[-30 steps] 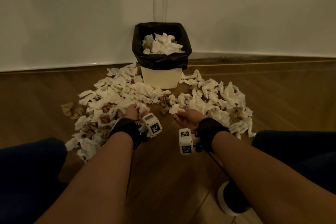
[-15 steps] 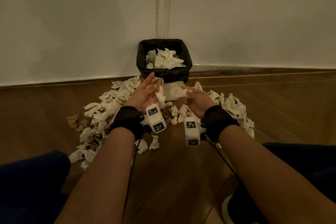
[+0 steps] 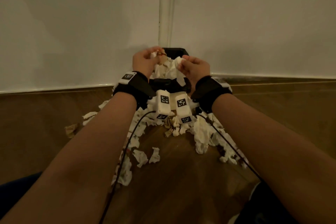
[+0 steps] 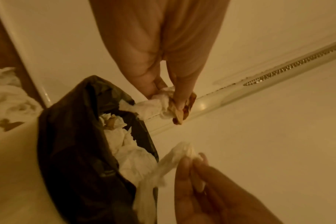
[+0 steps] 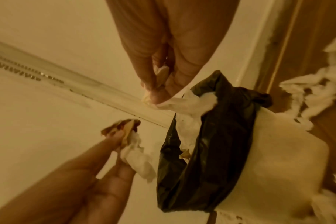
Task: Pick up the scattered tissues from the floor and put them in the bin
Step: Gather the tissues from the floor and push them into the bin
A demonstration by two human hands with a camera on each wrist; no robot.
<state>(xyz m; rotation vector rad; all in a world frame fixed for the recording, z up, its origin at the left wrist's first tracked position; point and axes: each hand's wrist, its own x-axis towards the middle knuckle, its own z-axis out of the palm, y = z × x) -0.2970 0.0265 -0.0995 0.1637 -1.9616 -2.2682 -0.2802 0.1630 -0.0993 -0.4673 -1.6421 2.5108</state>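
The white bin [image 5: 274, 159] with a black liner [image 3: 173, 50] stands in the wall corner, heaped with white tissues [image 4: 128, 151]. My left hand [image 3: 145, 58] is above its left rim, fingers pinching a white tissue wad with a brown scrap [image 4: 171, 106]. My right hand [image 3: 192, 65] hovers over the right rim and pinches a long white tissue [image 5: 184, 103] that hangs down toward the bin. Many crumpled tissues [image 3: 201, 132] lie scattered on the wooden floor in front of the bin, partly hidden by my arms.
White walls meet behind the bin, with a pale skirting [image 3: 54, 88] along the floor. Brown paper scraps [image 3: 71, 130] lie at the left of the pile. Black cables [image 3: 131, 140] run from the wrist cameras along my forearms. Dark trouser legs [image 3: 291, 209] flank the lower corners.
Both hands have risen from the floor pile, each carrying tissue, and moved forward to above the bin's opening. The head view has closed in on the bin.
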